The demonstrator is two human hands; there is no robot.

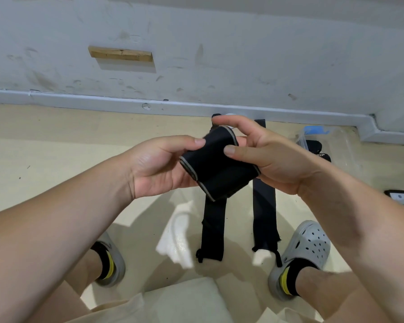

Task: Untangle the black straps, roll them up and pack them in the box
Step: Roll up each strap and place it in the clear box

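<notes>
Strap roll (pixel 219 164): black, grey-edged, seemingly woven; hands (pixel 159 166) (pixel 273 159) pinching.

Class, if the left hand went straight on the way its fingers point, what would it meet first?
The strap roll that the left hand grips; right behind it, the right hand, seemingly at similar depth.

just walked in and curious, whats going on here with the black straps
A person holds a rolled strap in both hands, the left hand and right hand gripping it as if finishing the roll. A flat strap and a second flat strap lie on the floor between their feet. The clear box to the right already holds a black roll.
</notes>
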